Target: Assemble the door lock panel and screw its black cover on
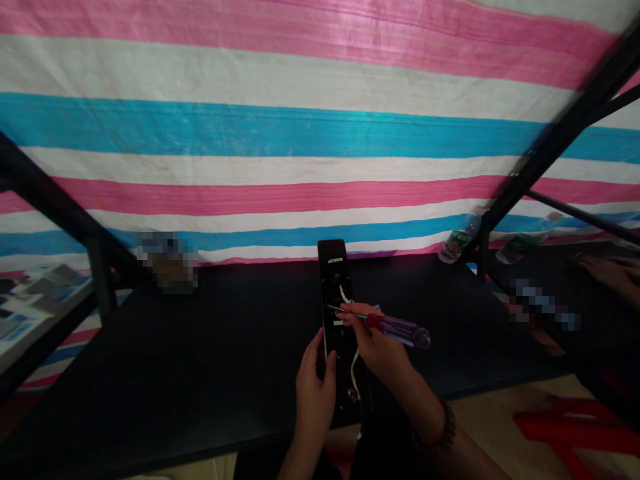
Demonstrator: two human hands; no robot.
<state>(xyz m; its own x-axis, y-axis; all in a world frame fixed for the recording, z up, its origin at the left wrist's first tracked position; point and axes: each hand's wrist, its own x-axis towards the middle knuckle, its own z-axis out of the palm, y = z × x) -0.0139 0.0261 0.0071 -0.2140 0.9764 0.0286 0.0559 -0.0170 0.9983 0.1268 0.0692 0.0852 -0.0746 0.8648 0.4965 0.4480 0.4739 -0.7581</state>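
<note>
A long, narrow black panel [331, 267] with small white labels lies lengthwise on the black table, its near end toward me. White wires [356, 373] run along its right side. My left hand [317, 381] grips the panel's left edge near the lower half, fingers and thumb around it. In my right hand [380, 343] is a screwdriver [400, 329] with a clear purplish handle and a red collar. Its thin shaft points left, and the tip is over the panel's middle. Whether the tip sits in a screw is too small to tell.
Behind the black table [200, 373] hangs a striped plastic sheet [280, 133]. Dark metal frame bars [555, 153] slope at both sides. Plastic bottles [454, 245] stand tilted at the right. Another person's hand [607, 270] rests at far right, above a red stool [575, 427].
</note>
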